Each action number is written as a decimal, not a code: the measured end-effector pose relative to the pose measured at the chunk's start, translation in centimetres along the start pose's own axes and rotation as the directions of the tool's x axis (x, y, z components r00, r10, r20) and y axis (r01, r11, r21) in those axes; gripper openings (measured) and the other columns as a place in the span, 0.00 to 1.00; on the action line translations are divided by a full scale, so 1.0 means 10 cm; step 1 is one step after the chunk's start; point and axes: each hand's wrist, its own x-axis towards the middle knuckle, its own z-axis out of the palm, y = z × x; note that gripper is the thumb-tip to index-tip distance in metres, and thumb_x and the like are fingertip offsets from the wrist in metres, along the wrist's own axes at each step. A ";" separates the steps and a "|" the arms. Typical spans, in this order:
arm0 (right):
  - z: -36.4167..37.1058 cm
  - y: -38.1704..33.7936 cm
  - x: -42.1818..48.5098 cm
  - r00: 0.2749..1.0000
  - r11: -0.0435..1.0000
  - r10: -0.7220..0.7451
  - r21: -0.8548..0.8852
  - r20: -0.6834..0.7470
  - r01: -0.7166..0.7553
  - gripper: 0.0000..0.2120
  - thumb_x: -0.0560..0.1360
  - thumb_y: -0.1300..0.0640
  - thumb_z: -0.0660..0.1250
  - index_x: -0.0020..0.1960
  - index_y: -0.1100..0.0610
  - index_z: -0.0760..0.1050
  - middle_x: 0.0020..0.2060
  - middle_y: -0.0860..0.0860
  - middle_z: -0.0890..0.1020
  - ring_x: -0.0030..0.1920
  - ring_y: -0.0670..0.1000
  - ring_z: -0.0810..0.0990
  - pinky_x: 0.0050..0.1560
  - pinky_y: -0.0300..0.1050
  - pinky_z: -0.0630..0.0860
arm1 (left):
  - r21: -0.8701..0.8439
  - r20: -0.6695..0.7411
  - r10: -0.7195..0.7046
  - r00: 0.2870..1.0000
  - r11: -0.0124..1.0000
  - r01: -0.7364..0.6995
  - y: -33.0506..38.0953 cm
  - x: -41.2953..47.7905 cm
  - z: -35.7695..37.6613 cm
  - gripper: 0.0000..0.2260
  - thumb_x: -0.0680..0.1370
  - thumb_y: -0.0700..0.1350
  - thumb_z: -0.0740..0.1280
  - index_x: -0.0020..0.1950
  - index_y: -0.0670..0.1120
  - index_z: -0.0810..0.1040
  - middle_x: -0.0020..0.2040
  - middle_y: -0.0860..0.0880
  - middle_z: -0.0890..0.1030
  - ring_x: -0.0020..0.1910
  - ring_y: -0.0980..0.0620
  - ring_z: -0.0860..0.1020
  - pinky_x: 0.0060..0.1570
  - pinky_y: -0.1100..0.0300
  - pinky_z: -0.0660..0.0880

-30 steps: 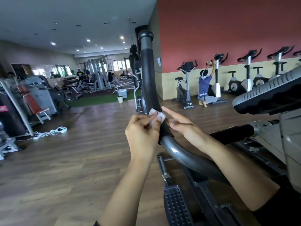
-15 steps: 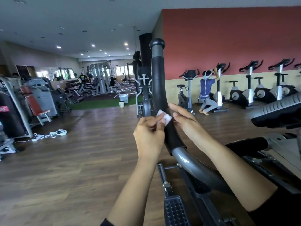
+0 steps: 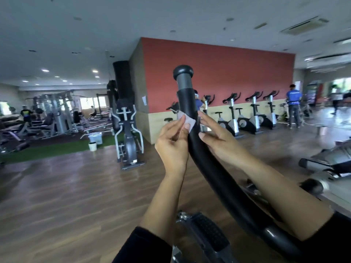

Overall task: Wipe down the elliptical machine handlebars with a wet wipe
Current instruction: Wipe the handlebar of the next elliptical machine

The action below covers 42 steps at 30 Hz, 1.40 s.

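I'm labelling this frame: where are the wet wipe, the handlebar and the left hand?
wet wipe (image 3: 190, 120), head view, on the exposed white sheet.
handlebar (image 3: 187, 103), head view, on the black foam grip above the wipe.
left hand (image 3: 171, 147), head view, on the back of the hand.

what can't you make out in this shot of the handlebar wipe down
- Head view: wet wipe partly covered by fingers of the left hand.
- Head view: handlebar runs off the bottom edge.
- Head view: wall notice too small and blurred to read.
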 end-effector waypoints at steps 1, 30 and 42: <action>0.00 -0.03 0.03 1.000 1.000 -0.017 -0.023 -0.010 0.016 0.29 0.79 0.63 0.62 0.65 0.30 0.60 0.58 0.36 0.76 0.55 0.37 0.79 0.65 0.39 0.70 | -0.017 0.006 0.015 1.000 1.000 -0.015 0.00 0.10 0.02 0.11 0.74 0.38 0.72 0.56 0.44 0.83 0.52 0.50 0.82 0.49 0.64 0.78 0.54 0.69 0.73; -0.03 -0.26 -0.34 0.994 0.954 0.100 -0.281 -0.050 -0.110 0.25 0.76 0.67 0.64 0.63 0.41 0.72 0.60 0.47 0.78 0.54 0.50 0.79 0.60 0.40 0.75 | -0.064 0.091 0.140 0.986 0.989 -0.135 -0.15 0.07 -0.04 0.12 0.72 0.36 0.72 0.55 0.45 0.84 0.47 0.53 0.77 0.42 0.57 0.75 0.46 0.67 0.74; -0.07 -0.50 -1.29 0.958 0.859 0.200 -0.434 -0.205 -0.272 0.15 0.75 0.61 0.69 0.57 0.46 0.79 0.44 0.45 0.82 0.42 0.45 0.80 0.43 0.31 0.73 | 0.010 0.167 0.041 0.985 0.999 -0.043 0.13 -0.91 -0.39 0.13 0.70 0.32 0.72 0.52 0.44 0.85 0.46 0.53 0.78 0.44 0.54 0.78 0.50 0.64 0.74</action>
